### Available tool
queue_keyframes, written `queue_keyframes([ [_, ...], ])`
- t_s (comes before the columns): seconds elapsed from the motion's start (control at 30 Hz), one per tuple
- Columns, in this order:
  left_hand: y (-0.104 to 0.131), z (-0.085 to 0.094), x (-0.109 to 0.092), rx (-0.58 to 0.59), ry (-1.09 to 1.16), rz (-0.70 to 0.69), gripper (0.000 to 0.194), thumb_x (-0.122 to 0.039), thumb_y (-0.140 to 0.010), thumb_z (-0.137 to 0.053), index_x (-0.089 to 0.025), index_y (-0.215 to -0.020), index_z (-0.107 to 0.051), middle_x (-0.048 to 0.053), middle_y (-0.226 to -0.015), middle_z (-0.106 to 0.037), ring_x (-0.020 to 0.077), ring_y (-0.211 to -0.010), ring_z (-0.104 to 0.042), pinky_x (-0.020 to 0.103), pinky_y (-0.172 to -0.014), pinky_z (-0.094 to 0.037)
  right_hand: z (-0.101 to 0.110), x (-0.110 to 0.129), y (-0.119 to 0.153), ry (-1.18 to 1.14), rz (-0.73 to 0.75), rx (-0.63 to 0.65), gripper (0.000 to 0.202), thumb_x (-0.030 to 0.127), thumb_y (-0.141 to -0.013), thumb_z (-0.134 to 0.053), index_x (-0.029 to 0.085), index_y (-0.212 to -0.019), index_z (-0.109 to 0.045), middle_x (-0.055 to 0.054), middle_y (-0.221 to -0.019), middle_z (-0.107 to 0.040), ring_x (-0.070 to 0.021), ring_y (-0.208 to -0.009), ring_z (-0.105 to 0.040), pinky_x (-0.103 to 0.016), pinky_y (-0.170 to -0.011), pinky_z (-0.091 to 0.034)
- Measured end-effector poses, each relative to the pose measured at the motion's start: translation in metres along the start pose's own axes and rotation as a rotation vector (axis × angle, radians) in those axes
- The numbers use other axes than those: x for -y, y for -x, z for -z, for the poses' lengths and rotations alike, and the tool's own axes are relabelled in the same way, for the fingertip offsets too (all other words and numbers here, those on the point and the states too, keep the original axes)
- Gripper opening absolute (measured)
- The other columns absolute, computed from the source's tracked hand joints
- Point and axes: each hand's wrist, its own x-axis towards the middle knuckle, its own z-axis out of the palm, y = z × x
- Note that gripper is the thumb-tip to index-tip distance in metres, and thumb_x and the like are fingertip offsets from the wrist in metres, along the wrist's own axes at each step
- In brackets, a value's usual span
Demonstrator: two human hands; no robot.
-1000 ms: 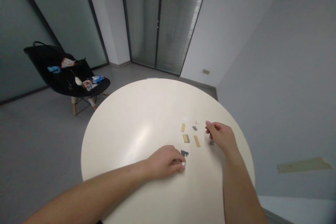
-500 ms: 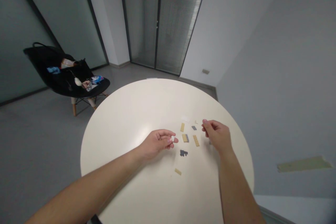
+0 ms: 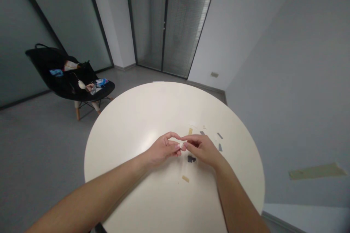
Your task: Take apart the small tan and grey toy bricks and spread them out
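Over the middle of the round white table point(image 3: 120, 116), my left hand point(image 3: 164, 150) pinches a small white piece point(image 3: 181, 145) between thumb and fingers. My right hand point(image 3: 202, 149) meets it there, its thumb and fingertips closed at the same white piece; whether they hold another small part is too small to tell. Just below the hands lies a dark grey piece point(image 3: 191, 159). Nearer the front is a tan plate point(image 3: 185, 178). Behind the hands, a tan plate point(image 3: 190, 131) and a grey plate point(image 3: 202, 133) are partly covered by my right hand.
Two grey plates point(image 3: 220, 135) point(image 3: 220, 147) lie right of my right hand. A black chair point(image 3: 68, 94) holding a bag and small items stands beyond the table at the left. Glass doors and a grey wall are behind.
My right hand has moved left to my left hand at the white piece. It now covers the middle plates and uncovers grey plates at the right. My left hand has barely moved.
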Motion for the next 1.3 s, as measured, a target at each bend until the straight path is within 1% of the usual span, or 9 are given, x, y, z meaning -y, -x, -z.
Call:
queue_keyframes([
  [0.13, -0.001, 0.002, 0.003, 0.0, -0.029, -0.006, 0.043, -0.033, -0.074, -0.078, -0.017, -0.099, -0.047, 0.006, -0.082, -0.072, 0.0074, -0.061, -0.06, 0.019, -0.061, -0.041, 0.001, 0.001, 0.0, -0.086, -0.018, 0.062, 0.033, 0.037, -0.084, -0.058, 0.016, -0.106, -0.071, -0.004, -0.073, -0.07, -0.0103, -0.055, -0.051, -0.022, -0.051, -0.038],
  [0.3, -0.001, -0.002, 0.001, -0.027, -0.05, -0.01, 0.045, -0.037, -0.07, -0.08, -0.018, -0.092, -0.045, 0.003, -0.076, -0.071, 0.0072, -0.057, -0.058, 0.019, -0.058, -0.039, 0.005, 0.009, 0.001, -0.207, 0.027, 0.145, 0.03, 0.039, -0.085, -0.058, 0.018, -0.099, -0.074, -0.006, -0.082, -0.072, -0.0159, -0.075, -0.061, -0.026, -0.066, -0.047],
  [0.53, -0.002, 0.001, 0.005, -0.039, -0.116, -0.021, 0.043, -0.038, -0.072, -0.078, -0.017, -0.089, -0.045, 0.003, -0.072, -0.07, 0.0075, -0.056, -0.057, 0.019, -0.057, -0.039, 0.003, 0.006, 0.002, -0.234, -0.033, 0.15, 0.028, 0.042, -0.08, -0.064, 0.015, -0.082, -0.073, -0.005, -0.073, -0.069, -0.0097, -0.057, -0.052, -0.021, -0.052, -0.04],
  [0.73, -0.003, 0.003, 0.007, -0.102, -0.23, -0.02, 0.044, -0.042, -0.067, -0.08, -0.017, -0.084, -0.048, -0.001, -0.062, -0.067, 0.0082, -0.052, -0.055, 0.019, -0.054, -0.037, 0.0, 0.004, 0.0, -0.263, -0.116, 0.122, 0.029, 0.039, -0.065, -0.078, 0.014, -0.077, -0.067, 0.003, -0.054, -0.055, -0.0069, -0.049, -0.045, -0.019, -0.046, -0.035],
  [0.93, -0.004, 0.003, 0.007, -0.127, -0.329, -0.017, 0.044, -0.045, -0.067, -0.079, -0.017, -0.083, -0.049, -0.003, -0.055, -0.062, 0.0092, -0.05, -0.053, 0.02, -0.052, -0.034, -0.002, 0.002, 0.0, -0.319, -0.112, 0.186, 0.035, 0.039, -0.066, -0.077, 0.014, -0.089, -0.07, 0.003, -0.058, -0.056, -0.0073, -0.052, -0.047, -0.02, -0.049, -0.038],
  [1.03, -0.004, 0.004, 0.008, -0.113, -0.322, -0.017, 0.043, -0.044, -0.068, -0.079, -0.017, -0.084, -0.048, -0.003, -0.056, -0.063, 0.0091, -0.051, -0.054, 0.02, -0.053, -0.035, -0.002, 0.002, 0.0, -0.268, -0.105, 0.201, 0.032, 0.039, -0.067, -0.076, 0.014, -0.086, -0.072, 0.002, -0.059, -0.056, -0.008, -0.053, -0.048, -0.02, -0.05, -0.039],
  [1.1, -0.004, 0.004, 0.007, -0.134, -0.313, -0.019, 0.044, -0.045, -0.068, -0.078, -0.018, -0.085, -0.048, -0.001, -0.06, -0.066, 0.0096, -0.051, -0.054, 0.02, -0.054, -0.037, 0.0, 0.0, 0.0, -0.231, -0.1, 0.157, 0.03, 0.04, -0.066, -0.076, 0.015, -0.082, -0.072, 0.001, -0.059, -0.057, -0.0087, -0.054, -0.049, -0.021, -0.05, -0.039],
  [1.17, -0.004, 0.003, 0.006, -0.159, -0.316, -0.011, 0.045, -0.046, -0.068, -0.078, -0.018, -0.086, -0.049, 0.003, -0.068, -0.07, 0.0102, -0.053, -0.056, 0.021, -0.055, -0.038, 0.007, -0.004, -0.001, -0.182, -0.091, 0.046, 0.032, 0.042, -0.065, -0.077, 0.015, -0.082, -0.071, 0.0, -0.061, -0.059, -0.0101, -0.055, -0.05, -0.022, -0.05, -0.041],
  [1.3, -0.003, 0.001, 0.006, -0.145, -0.354, 0.005, 0.042, -0.045, -0.067, -0.078, -0.016, -0.085, -0.054, 0.007, -0.074, -0.071, 0.0116, -0.059, -0.059, 0.023, -0.059, -0.041, 0.035, -0.024, -0.001, -0.015, -0.092, -0.39, 0.038, 0.045, -0.066, -0.074, 0.015, -0.089, -0.07, -0.003, -0.068, -0.062, -0.0123, -0.057, -0.052, -0.025, -0.053, -0.044],
])
